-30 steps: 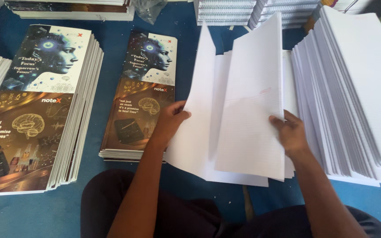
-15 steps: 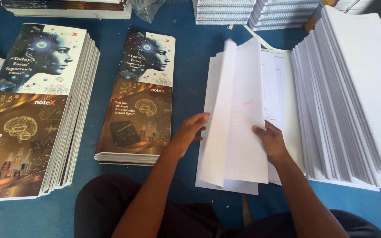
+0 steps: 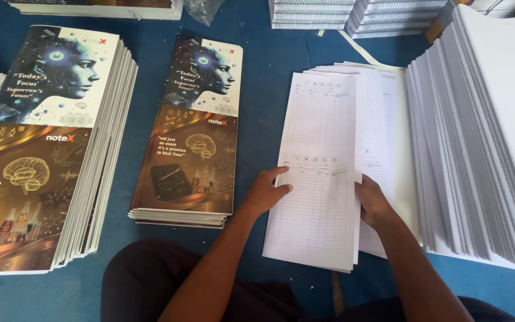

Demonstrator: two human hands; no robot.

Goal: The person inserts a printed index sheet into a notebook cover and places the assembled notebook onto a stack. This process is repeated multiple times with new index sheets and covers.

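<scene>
Both hands rest on a bundle of white printed sheets lying flat on the blue tabletop.

The bundle of sheets [image 3: 317, 173], printed with 2 ruled table forms one above the other, lies between a low stack of covers and a tall white paper stack. The left hand [image 3: 266, 192] lies on its left edge, fingers [image 3: 281, 175] apart and pressed flat on the top sheet; the right hand [image 3: 374, 203] grips the right edge, fingers clamped on the bundle with the tips hidden under the paper. More loose sheets [image 3: 388, 101] fan out beneath and just beside it. The low stack of covers [image 3: 192, 137] sits to the left on the blue tabletop [image 3: 269, 53], a taller cover stack [image 3: 43, 143] further left, the tall white paper stack [image 3: 484, 131] on the right.
</scene>
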